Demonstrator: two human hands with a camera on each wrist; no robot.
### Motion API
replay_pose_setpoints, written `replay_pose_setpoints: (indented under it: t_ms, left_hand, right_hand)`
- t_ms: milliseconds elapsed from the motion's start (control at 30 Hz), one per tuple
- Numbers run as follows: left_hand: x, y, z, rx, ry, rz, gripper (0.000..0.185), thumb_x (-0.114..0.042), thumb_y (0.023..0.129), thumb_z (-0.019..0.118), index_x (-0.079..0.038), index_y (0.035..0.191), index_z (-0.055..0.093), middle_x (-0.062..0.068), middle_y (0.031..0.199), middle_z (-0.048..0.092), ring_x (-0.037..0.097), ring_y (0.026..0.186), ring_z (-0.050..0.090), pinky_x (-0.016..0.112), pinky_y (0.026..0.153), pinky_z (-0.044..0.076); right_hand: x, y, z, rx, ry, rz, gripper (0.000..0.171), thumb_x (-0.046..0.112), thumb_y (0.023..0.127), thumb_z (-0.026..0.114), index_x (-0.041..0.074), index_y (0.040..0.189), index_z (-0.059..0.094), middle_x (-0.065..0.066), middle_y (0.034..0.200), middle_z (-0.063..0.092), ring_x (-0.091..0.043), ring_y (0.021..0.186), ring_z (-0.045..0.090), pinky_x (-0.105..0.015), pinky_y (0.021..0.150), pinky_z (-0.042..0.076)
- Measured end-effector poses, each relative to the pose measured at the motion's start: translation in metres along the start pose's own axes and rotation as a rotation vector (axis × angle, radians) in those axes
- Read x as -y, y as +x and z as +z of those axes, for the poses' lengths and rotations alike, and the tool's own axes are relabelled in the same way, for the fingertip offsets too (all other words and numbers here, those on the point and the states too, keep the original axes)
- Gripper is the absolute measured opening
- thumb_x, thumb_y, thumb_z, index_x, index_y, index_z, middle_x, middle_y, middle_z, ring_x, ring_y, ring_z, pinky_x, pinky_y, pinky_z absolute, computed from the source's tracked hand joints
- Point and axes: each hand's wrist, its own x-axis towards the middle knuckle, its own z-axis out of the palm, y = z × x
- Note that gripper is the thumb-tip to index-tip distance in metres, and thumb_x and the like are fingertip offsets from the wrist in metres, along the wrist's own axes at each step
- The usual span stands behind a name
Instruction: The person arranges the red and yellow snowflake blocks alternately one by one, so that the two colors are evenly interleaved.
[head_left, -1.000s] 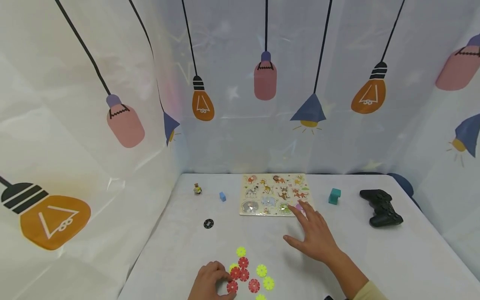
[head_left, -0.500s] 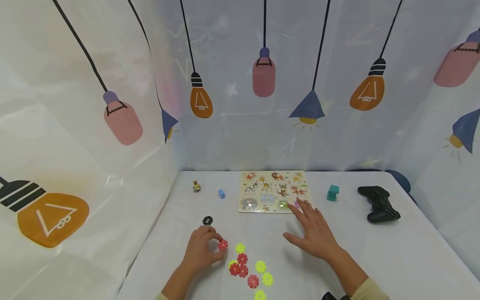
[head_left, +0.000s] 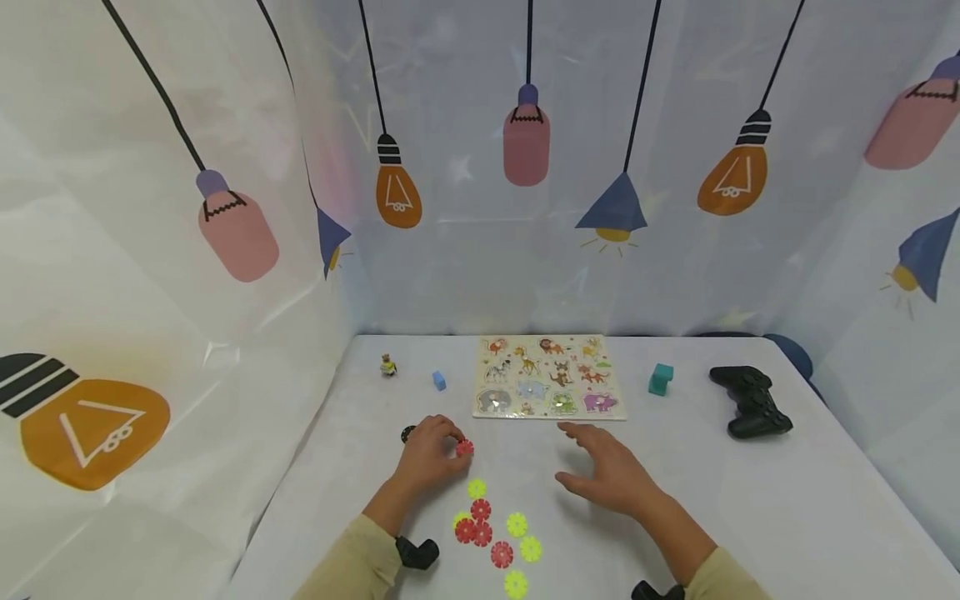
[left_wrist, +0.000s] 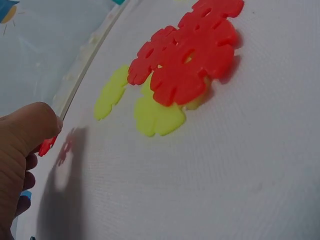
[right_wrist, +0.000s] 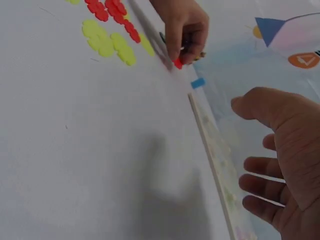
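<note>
— So what did the left hand (head_left: 426, 454) have?

— It pinched a red snowflake disc (head_left: 464, 448) between curled fingers (right_wrist: 176, 46), low over the surface (head_left: 750, 508), left of the middle and nearer the front edge than the back. The right wrist view showed the disc poking out under the fingertips.

— And the right hand (head_left: 609, 477)?

— It hovered just above the surface with fingers spread and relaxed, gripping nothing. It sat near the front edge of the animal puzzle board (head_left: 549, 377), apart from it.

— Where was the rest of the discs?

— They lay in a loose cluster of red and yellow-green discs (head_left: 495, 533) toward the front edge, between the two forearms. In the left wrist view two red ones overlapped on top of yellow ones. One yellow disc lay just in front of the left hand.

— Anything behind that hand?

— Yes, a black disc (head_left: 407, 433) peeked out at its far left side, mostly hidden.

— What else stood on the surface?

— Toward the back edge, left of the board, stood a small figurine (head_left: 387, 365) and a little blue block (head_left: 438, 381). Right of the board stood a teal block (head_left: 660, 378), and further right, near the right edge, a black game controller (head_left: 748, 402).

— The board itself?

— It lay flat at the middle of the back edge, its animal pieces seated in it.
</note>
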Motion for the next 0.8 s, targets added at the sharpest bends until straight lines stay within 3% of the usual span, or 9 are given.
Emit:
replay_pose_setpoints:
  t_ms: [100, 233, 567, 800]
  left_hand:
    - [0.000, -0.001, 0.002, 0.020, -0.014, -0.020, 0.025, -0.035, 0.076, 0.082, -0.019, 0.092, 0.071, -0.007, 0.098, 0.058, 0.017, 0.098, 0.053, 0.042, 0.088, 0.049]
    - [0.000, -0.003, 0.003, 0.068, -0.010, -0.057, 0.026, -0.036, 0.077, 0.081, -0.019, 0.094, 0.072, -0.007, 0.100, 0.057, 0.015, 0.098, 0.052, 0.039, 0.088, 0.049]
    - [0.003, -0.003, 0.000, 0.083, 0.006, -0.075, 0.027, -0.039, 0.079, 0.079, -0.020, 0.096, 0.072, -0.009, 0.100, 0.058, 0.013, 0.099, 0.053, 0.038, 0.090, 0.049]
    - [0.004, -0.006, 0.000, 0.090, -0.017, -0.088, 0.026, -0.039, 0.079, 0.080, -0.021, 0.095, 0.072, -0.011, 0.101, 0.059, 0.013, 0.100, 0.054, 0.039, 0.091, 0.049]
  right_hand:
    - [0.001, 0.004, 0.011, 0.041, 0.078, 0.023, 0.057, 0.037, 0.080, 0.080, 0.019, 0.131, 0.061, 0.006, 0.112, 0.063, -0.014, 0.098, 0.058, -0.041, 0.084, 0.052]
    - [-0.002, 0.008, 0.022, 0.069, 0.108, -0.023, 0.043, 0.030, 0.081, 0.080, 0.017, 0.120, 0.067, 0.010, 0.102, 0.063, -0.008, 0.089, 0.056, -0.034, 0.079, 0.052]
    - [0.007, 0.035, 0.056, 0.179, 0.155, -0.283, 0.032, 0.027, 0.085, 0.077, 0.017, 0.115, 0.070, 0.014, 0.105, 0.064, -0.005, 0.097, 0.057, -0.033, 0.088, 0.050]
    - [0.027, 0.055, 0.078, 0.272, 0.112, -0.371, 0.033, 0.031, 0.085, 0.076, 0.023, 0.117, 0.071, 0.017, 0.106, 0.062, -0.005, 0.102, 0.055, -0.031, 0.092, 0.048]
